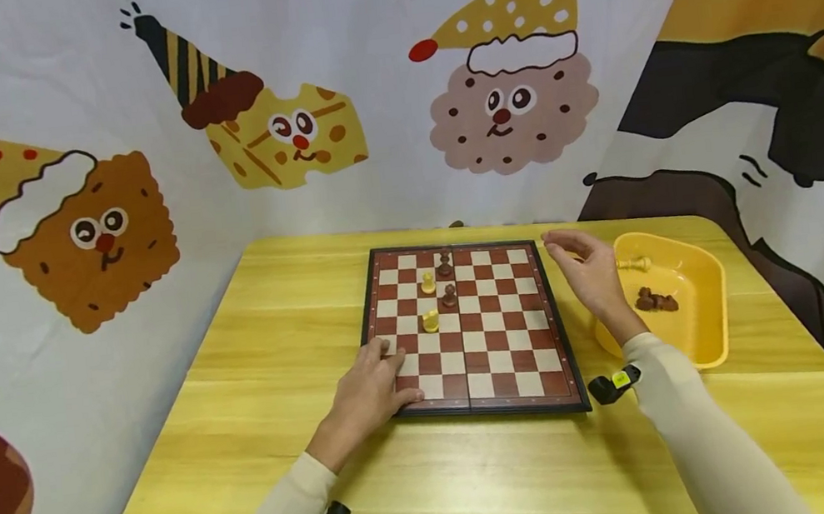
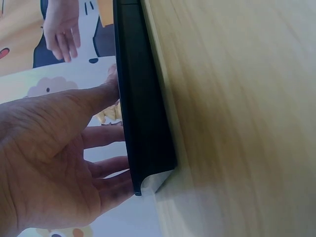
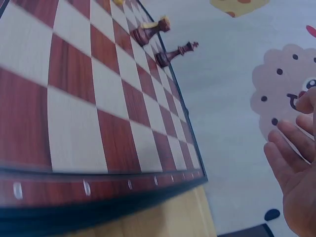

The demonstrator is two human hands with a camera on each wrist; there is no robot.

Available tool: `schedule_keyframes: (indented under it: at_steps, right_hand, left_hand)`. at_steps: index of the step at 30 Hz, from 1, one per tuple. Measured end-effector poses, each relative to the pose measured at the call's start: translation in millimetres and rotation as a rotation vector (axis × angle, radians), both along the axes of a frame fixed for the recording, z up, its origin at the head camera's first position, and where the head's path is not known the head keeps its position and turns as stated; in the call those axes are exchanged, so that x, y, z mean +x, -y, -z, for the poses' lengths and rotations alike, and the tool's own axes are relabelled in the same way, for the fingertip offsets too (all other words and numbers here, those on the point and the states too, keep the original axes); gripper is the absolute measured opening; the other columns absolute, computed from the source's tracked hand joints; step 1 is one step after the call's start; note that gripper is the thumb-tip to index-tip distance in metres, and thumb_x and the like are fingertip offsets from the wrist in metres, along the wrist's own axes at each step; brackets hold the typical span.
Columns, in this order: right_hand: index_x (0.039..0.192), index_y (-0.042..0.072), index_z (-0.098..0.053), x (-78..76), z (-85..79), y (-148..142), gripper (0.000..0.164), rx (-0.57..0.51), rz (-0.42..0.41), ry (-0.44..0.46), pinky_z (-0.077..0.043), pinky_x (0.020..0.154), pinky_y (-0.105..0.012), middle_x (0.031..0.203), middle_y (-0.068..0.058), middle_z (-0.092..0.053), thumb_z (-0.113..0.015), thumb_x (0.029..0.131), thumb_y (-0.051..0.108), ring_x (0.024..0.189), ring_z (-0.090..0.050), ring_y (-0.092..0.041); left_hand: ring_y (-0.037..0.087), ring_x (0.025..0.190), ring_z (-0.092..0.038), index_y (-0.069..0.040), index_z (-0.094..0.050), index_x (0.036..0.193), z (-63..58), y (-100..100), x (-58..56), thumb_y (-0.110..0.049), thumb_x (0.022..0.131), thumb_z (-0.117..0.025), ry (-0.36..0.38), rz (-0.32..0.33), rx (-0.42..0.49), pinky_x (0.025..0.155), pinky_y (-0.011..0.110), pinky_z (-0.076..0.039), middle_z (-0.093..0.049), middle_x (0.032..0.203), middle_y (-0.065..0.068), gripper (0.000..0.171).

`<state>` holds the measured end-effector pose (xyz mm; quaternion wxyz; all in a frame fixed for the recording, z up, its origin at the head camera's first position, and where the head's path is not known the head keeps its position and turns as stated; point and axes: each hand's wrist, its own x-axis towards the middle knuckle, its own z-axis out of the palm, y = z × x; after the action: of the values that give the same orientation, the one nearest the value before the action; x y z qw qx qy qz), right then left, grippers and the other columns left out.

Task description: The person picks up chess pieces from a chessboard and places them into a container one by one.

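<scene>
Chessboard (image 1: 507, 326), border marks (image 3: 87, 188) illegible, lies under the left hand's (image 1: 367, 389) spread fingers (image 2: 103, 137); the right hand's (image 1: 589, 276) are apart.

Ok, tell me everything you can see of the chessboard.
The chessboard lies flat and open on the wooden-looking table. Its squares are reddish brown and cream, inside a brown border with small pale marks and a black, plastic-looking rim. A seam runs down the middle. Two yellow pieces and two dark brown pieces sit left of it. The left hand touches the near-left corner.
</scene>
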<state>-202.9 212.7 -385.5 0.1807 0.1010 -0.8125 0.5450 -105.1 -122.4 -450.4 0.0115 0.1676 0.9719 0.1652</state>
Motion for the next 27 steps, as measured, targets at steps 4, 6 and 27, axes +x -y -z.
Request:
schedule_keyframes:
  at_steps: [4,6,27]
  right_hand:
    - [0.119,-0.012,-0.068,-3.9,-2.8,17,0.024,0.008,-0.052,-0.005,-0.049,0.079,-0.016,0.116,-0.028,-0.068,-0.062,0.101,0.003,0.103,-0.068,-0.022]
    - [0.118,-0.012,-0.069,-3.1,-0.5,25,0.023,0.027,-0.081,0.000,-0.050,0.075,-0.015,0.114,-0.029,-0.069,-0.062,0.100,0.001,0.101,-0.068,-0.029]
    - [0.137,0.001,-0.063,-34.4,74.1,81,0.042,0.106,-0.273,0.325,-0.053,0.095,-0.050,0.137,-0.019,-0.060,-0.071,0.097,0.011,0.127,-0.056,-0.034]
  left_hand:
    - [0.033,0.124,-0.050,-0.002,-0.065,0.135,-0.7,0,-1.2,-0.046,0.085,-0.080,-0.002,-0.007,-0.003,0.090,0.046,-0.056,-0.050,0.138,0.020,0.069]
    - [0.033,0.125,-0.049,-0.001,-0.064,0.136,0.0,0,-0.2,-0.047,0.086,-0.080,0.003,-0.006,0.001,0.091,0.047,-0.055,-0.049,0.138,0.020,0.069]
    - [0.036,0.134,-0.044,-0.002,-0.059,0.142,5.1,-1,3.6,-0.047,0.088,-0.077,0.025,-0.027,0.024,0.100,0.049,-0.050,-0.045,0.146,0.021,0.073]
